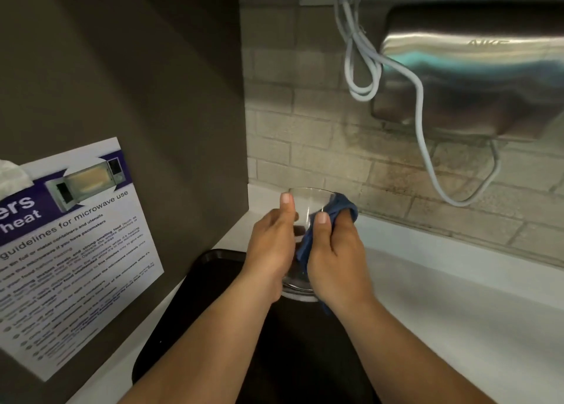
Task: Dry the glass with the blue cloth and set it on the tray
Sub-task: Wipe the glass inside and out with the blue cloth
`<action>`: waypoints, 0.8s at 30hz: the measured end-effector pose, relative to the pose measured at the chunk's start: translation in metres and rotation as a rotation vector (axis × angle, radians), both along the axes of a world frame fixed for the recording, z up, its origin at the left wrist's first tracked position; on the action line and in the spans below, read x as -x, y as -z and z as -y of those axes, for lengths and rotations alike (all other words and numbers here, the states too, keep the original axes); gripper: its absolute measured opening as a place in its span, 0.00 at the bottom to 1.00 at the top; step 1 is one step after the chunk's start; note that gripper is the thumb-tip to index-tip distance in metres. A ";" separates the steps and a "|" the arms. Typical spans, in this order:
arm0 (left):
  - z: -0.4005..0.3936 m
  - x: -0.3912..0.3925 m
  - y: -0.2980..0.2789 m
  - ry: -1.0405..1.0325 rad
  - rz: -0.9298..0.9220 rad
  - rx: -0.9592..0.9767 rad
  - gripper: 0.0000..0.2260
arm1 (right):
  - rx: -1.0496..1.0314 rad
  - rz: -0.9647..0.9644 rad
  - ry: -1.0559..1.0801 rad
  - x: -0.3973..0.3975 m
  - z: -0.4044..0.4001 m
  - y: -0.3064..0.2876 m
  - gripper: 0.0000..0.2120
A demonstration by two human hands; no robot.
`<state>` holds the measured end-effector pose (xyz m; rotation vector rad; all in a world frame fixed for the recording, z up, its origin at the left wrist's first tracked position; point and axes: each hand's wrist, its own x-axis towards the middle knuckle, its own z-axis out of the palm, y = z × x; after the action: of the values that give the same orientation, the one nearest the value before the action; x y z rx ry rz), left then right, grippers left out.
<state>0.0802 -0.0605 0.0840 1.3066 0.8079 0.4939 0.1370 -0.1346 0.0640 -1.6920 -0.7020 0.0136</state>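
Your left hand (pixel 271 245) grips the glass (pixel 306 208), right hand (pixel 334 257) pinching the blue cloth (pixel 341 205), seemingly above the tray (pixel 195 312); white counter (pixel 457 297) open rightward.

Clear glass (pixel 305 208): plain tumbler, upright, mouth tilted slightly away from camera, held in air above far end of tray, not resting on it. Blue cloth (pixel 334 213): dark blue, crumpled, pressed against glass's right side, part trailing down beside wall toward base. Tray (pixel 189 318): black, rounded corners, raised rim, lay flat on white counter (pixel 457 297).
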 end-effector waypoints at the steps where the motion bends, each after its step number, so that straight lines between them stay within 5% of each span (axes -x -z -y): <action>1: 0.003 -0.001 0.001 0.020 0.008 0.007 0.33 | 0.001 0.037 0.019 0.003 0.000 0.001 0.10; 6: 0.004 0.001 0.012 0.120 0.092 0.172 0.44 | 0.051 0.080 0.047 -0.001 -0.004 -0.009 0.12; 10: 0.004 0.004 0.006 0.083 0.154 0.339 0.37 | -0.068 -0.437 -0.081 -0.022 -0.003 -0.032 0.21; 12: 0.002 0.003 0.004 0.025 0.164 0.352 0.39 | -0.035 -0.545 -0.132 -0.017 0.004 -0.031 0.22; 18: -0.007 0.001 0.001 -0.187 0.153 0.352 0.36 | 0.304 0.011 -0.132 0.021 0.024 0.006 0.16; 21: 0.000 -0.002 0.012 -0.118 0.139 0.292 0.34 | 0.421 0.394 -0.078 0.022 0.011 0.009 0.27; 24: 0.005 0.000 0.013 -0.032 0.156 0.303 0.32 | 0.211 0.099 -0.059 -0.002 0.000 -0.013 0.21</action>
<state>0.0805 -0.0655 0.0713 0.9649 0.7424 0.4717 0.1385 -0.1349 0.0773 -1.8831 -0.8485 0.0471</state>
